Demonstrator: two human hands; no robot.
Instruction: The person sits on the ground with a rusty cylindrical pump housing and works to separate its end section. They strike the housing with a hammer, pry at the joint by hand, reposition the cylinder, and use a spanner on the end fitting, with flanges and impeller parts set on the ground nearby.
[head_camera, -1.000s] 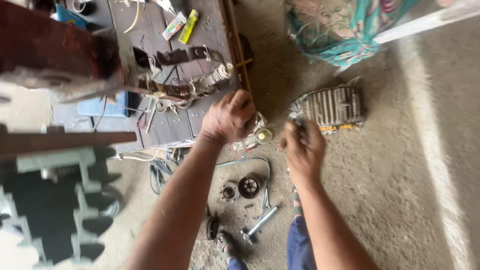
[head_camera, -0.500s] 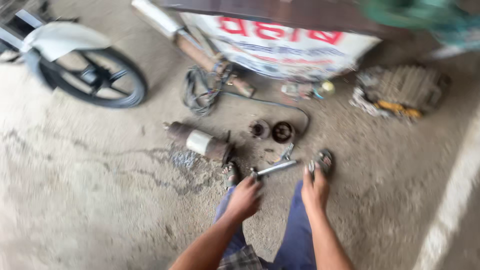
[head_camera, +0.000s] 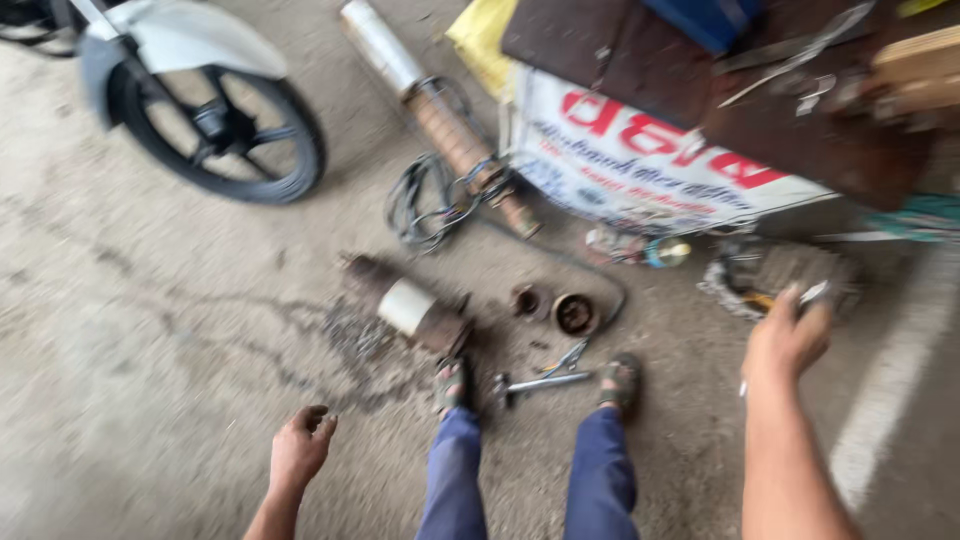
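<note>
Right hand (head_camera: 785, 338) clamps a small metal tool (head_camera: 812, 296) near a motor stator (head_camera: 775, 275); left hand (head_camera: 300, 447), fingers loosely curled, hangs empty above concrete floor (head_camera: 150, 350).

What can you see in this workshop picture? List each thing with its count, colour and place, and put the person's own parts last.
Wheel: one, black, top left, under a pale mudguard.
Long pipe: one, silver and rusty, top centre on the floor.
Cable coil: one, dark, beside the pipe.
Banner: one, white with red lettering, on the front of the bench at the right.
Rusty cylinder: one, brown with a white band, centre floor.
Round parts: two, rusty, right of the cylinder.
Metal tool: one, grey, between the feet.
Wound core: one, grey, blurred, right.
Legs: two, blue trousers, sandals.
Left hand: empty, low over the floor.
Right hand: holds a small metal item, too blurred to identify.
</note>
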